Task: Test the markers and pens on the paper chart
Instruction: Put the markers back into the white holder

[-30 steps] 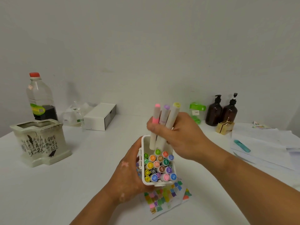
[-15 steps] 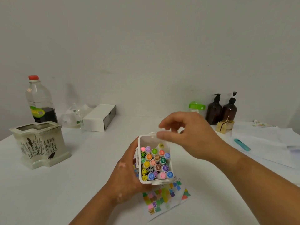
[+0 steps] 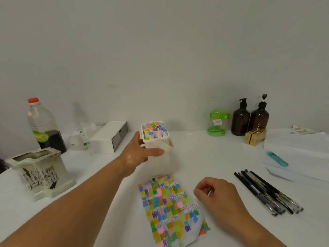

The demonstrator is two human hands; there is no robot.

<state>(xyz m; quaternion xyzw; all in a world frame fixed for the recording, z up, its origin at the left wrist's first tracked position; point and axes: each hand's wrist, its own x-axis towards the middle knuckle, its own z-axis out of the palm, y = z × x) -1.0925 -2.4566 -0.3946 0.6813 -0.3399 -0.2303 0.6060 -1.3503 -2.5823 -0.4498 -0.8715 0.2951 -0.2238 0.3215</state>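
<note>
At far centre of table [image 3: 204,157]: marker box [image 3: 156,141], packed with capped markers, gripped round its side by left hand [image 3: 140,155]. Paper chart [image 3: 169,207], swatch-covered, near centre. Right hand [image 3: 219,195] curled beside chart's right edge; pinch undeterminable. Pens [image 3: 267,193], right. Handling: set box upright, clear of chart.

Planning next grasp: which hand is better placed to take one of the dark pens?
Right, likely. The right hand rests near the dark pens; the left hand grips the white plastic marker box.
</note>
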